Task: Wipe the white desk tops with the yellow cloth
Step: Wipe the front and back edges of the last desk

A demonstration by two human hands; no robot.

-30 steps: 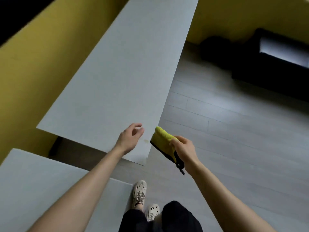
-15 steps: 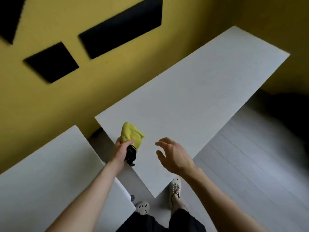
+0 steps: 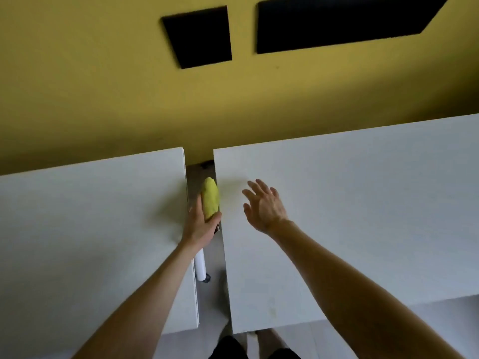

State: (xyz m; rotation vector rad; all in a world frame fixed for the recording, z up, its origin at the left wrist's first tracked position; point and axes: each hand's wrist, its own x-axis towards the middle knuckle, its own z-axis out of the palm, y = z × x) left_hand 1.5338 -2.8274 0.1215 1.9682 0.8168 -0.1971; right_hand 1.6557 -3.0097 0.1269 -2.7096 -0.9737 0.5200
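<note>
Two white desk tops stand side by side against the yellow wall: the left desk (image 3: 90, 216) and the right desk (image 3: 363, 203), with a narrow gap between them. My left hand (image 3: 201, 224) grips the folded yellow cloth (image 3: 210, 197) over that gap, at the left edge of the right desk. My right hand (image 3: 264, 206) hovers over the right desk's near-left part, fingers spread, holding nothing.
A white desk leg (image 3: 200, 265) shows in the gap, standing on the grey floor. Two black panels (image 3: 199, 36) (image 3: 337, 19) hang on the yellow wall (image 3: 103, 99) behind the desks. My legs in dark clothing (image 3: 233, 348) are at the bottom edge.
The cloth passed from my right hand to my left hand. My view turned left to face the wall squarely, and my left hand carried the cloth to the gap between the desks.
</note>
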